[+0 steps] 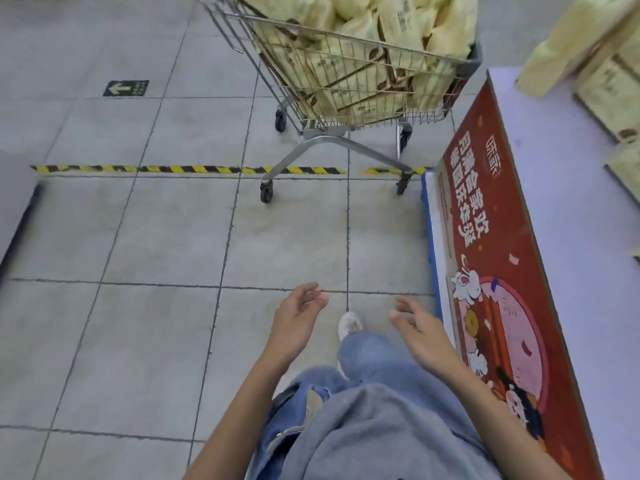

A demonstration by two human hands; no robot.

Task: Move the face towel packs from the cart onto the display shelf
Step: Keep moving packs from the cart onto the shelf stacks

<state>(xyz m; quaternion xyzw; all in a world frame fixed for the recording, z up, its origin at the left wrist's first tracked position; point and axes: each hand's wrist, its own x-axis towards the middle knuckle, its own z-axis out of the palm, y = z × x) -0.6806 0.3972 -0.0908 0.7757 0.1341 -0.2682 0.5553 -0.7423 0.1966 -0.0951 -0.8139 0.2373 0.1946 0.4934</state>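
Note:
A wire shopping cart (346, 133) stands ahead on the tiled floor, piled with several pale yellow face towel packs (367, 39). To the right runs the display shelf (571, 237), a white top over a red printed front panel, with a few packs (595, 60) lying at its far end. My left hand (298, 320) and my right hand (419, 327) hang low in front of me, palms facing each other, fingers relaxed, holding nothing. Both hands are well short of the cart.
A yellow-black hazard tape line (187, 169) crosses the floor under the cart's wheels. A green arrow sticker (126, 88) marks the floor at the left. My jeans leg and white shoe (349, 325) are between my hands. A dark-edged fixture (17, 216) sits at the left.

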